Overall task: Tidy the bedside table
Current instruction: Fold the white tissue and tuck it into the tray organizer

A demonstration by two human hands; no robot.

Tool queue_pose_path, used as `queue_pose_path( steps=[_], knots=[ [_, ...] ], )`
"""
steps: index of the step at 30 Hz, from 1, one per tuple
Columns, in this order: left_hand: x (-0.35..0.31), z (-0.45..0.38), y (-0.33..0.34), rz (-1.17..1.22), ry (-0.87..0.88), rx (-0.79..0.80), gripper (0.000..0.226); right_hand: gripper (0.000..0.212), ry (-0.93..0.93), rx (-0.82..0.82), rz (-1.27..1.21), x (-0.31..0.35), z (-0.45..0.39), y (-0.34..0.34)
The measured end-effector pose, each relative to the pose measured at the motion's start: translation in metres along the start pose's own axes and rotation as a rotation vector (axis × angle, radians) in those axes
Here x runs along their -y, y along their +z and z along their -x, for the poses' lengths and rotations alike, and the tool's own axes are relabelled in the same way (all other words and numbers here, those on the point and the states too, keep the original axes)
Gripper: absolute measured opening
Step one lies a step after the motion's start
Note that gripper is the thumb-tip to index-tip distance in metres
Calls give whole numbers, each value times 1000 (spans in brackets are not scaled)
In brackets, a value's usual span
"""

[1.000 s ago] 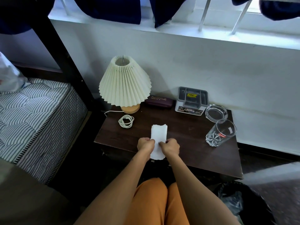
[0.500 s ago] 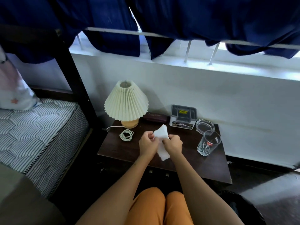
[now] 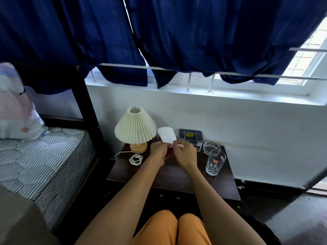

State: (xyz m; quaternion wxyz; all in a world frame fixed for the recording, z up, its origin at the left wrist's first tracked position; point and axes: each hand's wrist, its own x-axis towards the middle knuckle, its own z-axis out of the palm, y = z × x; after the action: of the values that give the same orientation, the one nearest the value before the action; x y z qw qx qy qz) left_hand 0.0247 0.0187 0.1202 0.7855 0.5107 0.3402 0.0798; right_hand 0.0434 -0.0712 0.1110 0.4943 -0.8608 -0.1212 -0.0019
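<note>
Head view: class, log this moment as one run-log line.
phase: handling tissue | left hand + right hand: pinching white tissue above bedside table | glass: upright, right side

The hands [image 3: 159, 152] cover the lower end of the tissue [image 3: 167, 136], so the grip can't really be made out. Behind the right hand [image 3: 185, 153], the tray's [image 3: 190, 136] front label is mostly hidden and unreadable.

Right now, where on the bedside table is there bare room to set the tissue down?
The front strip of the bedside table is bare, between coiled cord and drinking glass. The back row is crowded: lamp, grey tray, ashtray.
</note>
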Motion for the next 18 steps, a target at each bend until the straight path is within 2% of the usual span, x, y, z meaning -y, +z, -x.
queue_pose_path(
  steps=[4,8,11,13,16,18],
  knots=[
    [-10,17,1,19,6,12,36,24,121,-39,-321,9,6,-18],
    [-18,29,0,-72,8,82,35,31,250,-93,-407,11,4,-26],
    [-21,34,-1,-122,12,112,32,27,366,32,-472,14,-2,-34],
    [-22,33,-1,-157,10,127,30,5,426,141,-540,17,-4,-39],
    [-22,26,-2,-199,14,150,29,14,462,169,-557,17,-10,-37],
    [-20,21,-2,-209,15,151,30,12,465,188,-555,16,-14,-33]
  ],
)
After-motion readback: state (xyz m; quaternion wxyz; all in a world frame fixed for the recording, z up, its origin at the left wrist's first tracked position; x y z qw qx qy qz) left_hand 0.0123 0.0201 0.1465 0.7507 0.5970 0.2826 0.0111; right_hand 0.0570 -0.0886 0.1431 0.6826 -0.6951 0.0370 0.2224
